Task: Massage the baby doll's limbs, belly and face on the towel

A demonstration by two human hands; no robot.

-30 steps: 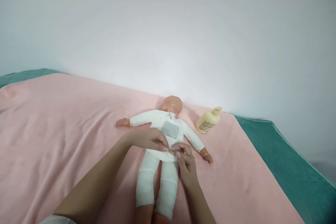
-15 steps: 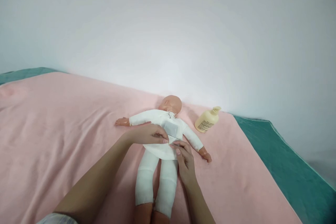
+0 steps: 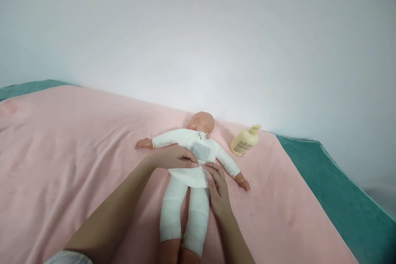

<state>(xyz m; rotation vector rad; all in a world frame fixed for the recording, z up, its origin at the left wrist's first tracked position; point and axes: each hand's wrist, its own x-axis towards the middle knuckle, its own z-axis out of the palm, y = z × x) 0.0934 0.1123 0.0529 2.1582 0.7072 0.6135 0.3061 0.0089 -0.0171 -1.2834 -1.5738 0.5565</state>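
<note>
A baby doll point(image 3: 193, 179) with a cloth-covered white body lies on the bed, its bare head point(image 3: 202, 121) pointing away from me. A flat grey rectangular panel point(image 3: 200, 151) shows on its upper torso. Just below the panel, my left hand point(image 3: 177, 157) rests on the white cloth from the left, thumb and fingers curled together; anything between them is hidden. My right hand point(image 3: 219, 187) comes from the lower right, its bent fingertips on the torso close to the left ones and its thumb held apart from the fingers.
To the right of the doll's head stands a pale yellow pump bottle point(image 3: 243, 142) with printed text. Beneath everything is a wrinkled pink blanket point(image 3: 77, 140), with a green sheet point(image 3: 328, 181) showing at both sides. A white wall point(image 3: 198, 41) rises behind.
Both hands have shifted very slightly on the torso, the right fingertips moving a little up toward the panel. The doll and the bottle lie practically as before.
</note>
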